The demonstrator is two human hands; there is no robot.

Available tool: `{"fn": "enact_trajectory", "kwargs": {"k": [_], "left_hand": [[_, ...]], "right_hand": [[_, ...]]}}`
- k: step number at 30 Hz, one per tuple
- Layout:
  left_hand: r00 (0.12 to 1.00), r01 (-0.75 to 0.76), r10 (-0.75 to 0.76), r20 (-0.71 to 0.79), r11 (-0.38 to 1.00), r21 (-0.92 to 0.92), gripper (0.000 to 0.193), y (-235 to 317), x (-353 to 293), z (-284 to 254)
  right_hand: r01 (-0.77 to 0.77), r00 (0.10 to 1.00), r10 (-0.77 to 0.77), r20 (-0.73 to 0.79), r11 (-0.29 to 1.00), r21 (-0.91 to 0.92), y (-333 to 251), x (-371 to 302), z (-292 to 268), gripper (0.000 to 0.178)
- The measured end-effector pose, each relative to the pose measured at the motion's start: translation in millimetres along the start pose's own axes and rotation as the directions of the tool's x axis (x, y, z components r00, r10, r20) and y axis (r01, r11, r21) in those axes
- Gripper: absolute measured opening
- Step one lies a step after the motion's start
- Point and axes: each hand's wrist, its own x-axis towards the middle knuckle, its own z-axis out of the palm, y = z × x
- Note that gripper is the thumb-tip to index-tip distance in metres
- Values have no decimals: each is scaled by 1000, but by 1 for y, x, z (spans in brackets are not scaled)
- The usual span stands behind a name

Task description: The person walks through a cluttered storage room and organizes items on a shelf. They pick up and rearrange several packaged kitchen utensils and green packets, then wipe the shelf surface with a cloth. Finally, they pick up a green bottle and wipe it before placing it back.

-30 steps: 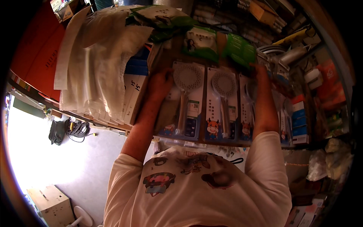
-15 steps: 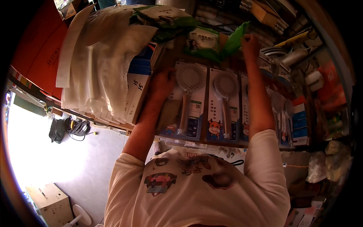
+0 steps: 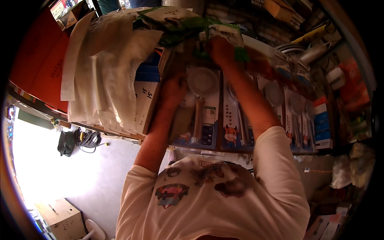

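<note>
My right hand (image 3: 223, 51) is over a green-and-white soft packet (image 3: 229, 32) at the back of the counter, its fingers closed on the packet's near left side. My left hand (image 3: 173, 89) rests at the left edge of the leftmost shower head (image 3: 202, 82), which lies in a flat clear-and-card pack; its fingers are dark and partly hidden. A second boxed shower head (image 3: 240, 120) lies beside it, partly covered by my right forearm. More packed shower heads (image 3: 273, 94) continue to the right.
At the left, clear plastic sheeting (image 3: 104, 72) covers a stack of white boxes (image 3: 145, 106). More green packets (image 3: 172, 24) lie behind. Blue-and-white boxes (image 3: 322, 124) stand at the right end, with coiled hose (image 3: 294, 48) beyond. A black cable coil (image 3: 89, 139) lies on the floor.
My right hand has moved left and nearer, bringing the green packet's raised corner down toward the left. My left hand has stayed almost where it was. The view has shifted slightly.
</note>
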Motion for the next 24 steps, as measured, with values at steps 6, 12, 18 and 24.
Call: {"fn": "enact_trajectory", "kwargs": {"k": [6, 12, 18, 24], "left_hand": [[996, -80, 78, -46, 995, -55, 28, -3, -2, -1], [999, -52, 51, -16, 997, -55, 26, 7, 0, -1], [1000, -31, 31, -7, 998, -63, 25, 8, -1, -4], [998, -65, 63, -27, 994, -89, 25, 6, -5, -8]], "right_hand": [[-82, 952, 128, -277, 982, 171, 67, 7, -9, 34], [-377, 917, 359, 174, 922, 88, 176, -6, 26, 60], [-483, 875, 449, 180, 832, 273, 185, -5, 50, 69], [-751, 660, 572, 487, 522, 404, 155, 8, 36, 63]]}}
